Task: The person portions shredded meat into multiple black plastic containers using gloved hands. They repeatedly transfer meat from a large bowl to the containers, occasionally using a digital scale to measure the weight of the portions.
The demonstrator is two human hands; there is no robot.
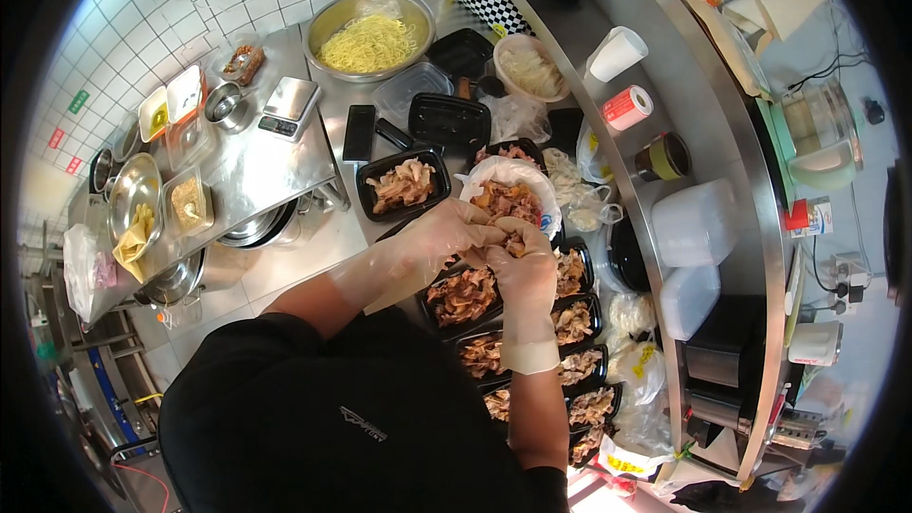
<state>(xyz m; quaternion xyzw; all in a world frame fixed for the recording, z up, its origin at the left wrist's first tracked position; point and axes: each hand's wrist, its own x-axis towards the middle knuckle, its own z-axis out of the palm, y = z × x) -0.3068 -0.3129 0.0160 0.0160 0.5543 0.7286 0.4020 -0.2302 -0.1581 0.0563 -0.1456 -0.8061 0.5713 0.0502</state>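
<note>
My left hand [442, 233] and my right hand [524, 271], both in clear plastic gloves, meet with fingers closed on a small piece of cooked meat [514, 244]. The fingers partly cover it. Just beyond them is a white bag-lined bowl [548, 192] of browned meat pieces [506, 201]. Below my hands, black trays of meat [461, 296] stand in two rows, partly hidden by my right forearm. Past my left hand, another black tray [362, 192] holds paler meat pieces [403, 184].
Farther off are a steel bowl [318, 57] of yellow noodles, an empty black tray [449, 123] and a tub [560, 85] of pale strands. A kitchen scale [291, 101] sits on the left steel table [256, 166]. A steel shelf [655, 123] with cups and stacked containers edges the right side.
</note>
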